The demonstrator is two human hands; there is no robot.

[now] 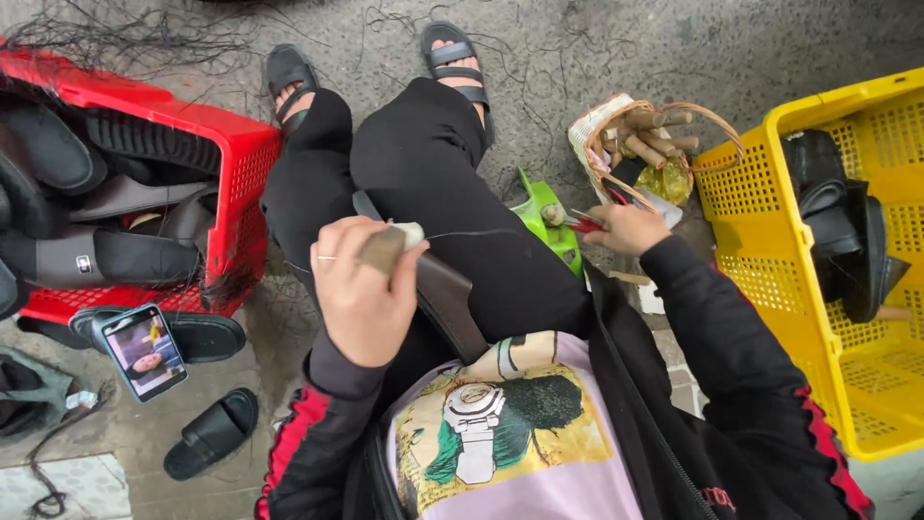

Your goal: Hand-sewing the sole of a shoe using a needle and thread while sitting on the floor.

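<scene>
My left hand is raised over my lap, fingers closed around a wooden-handled tool with a pale tip. A thin thread runs from it to the right. Under that hand a dark brown strap or shoe piece lies across my black trousers. My right hand reaches out to the right and grips red-handled scissors beside a green plastic object. Just beyond it stands a small woven basket holding wooden-handled tools.
A red crate full of black slide sandals stands at the left. A yellow crate with black sandals sits at the right. A phone leans on a sandal at lower left. Loose sandals and black thread scraps lie on the concrete.
</scene>
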